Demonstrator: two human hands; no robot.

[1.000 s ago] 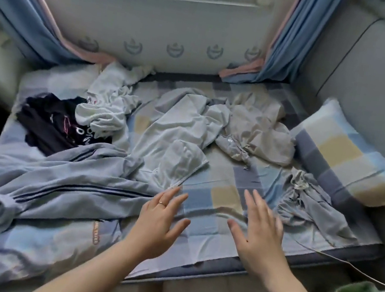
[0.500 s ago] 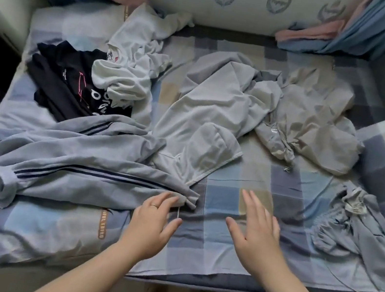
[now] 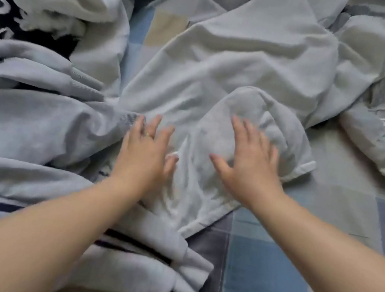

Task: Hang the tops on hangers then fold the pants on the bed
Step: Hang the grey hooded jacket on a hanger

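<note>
Checked bedding in blue, grey and tan covers the bed (image 3: 266, 274), which is strewn with loose clothes. A pale grey top (image 3: 239, 64) lies crumpled mid-bed, its rounded near fold under both hands. The left hand (image 3: 143, 155) and right hand (image 3: 249, 168) spread flat over it, each grip open with nothing pinched; blur hides whether they press down. A striped grey garment (image 3: 22, 128) overlaps the top's left edge. The person would do best to find the shoulders, pinch both and lift it clear. No hanger shows.
</note>
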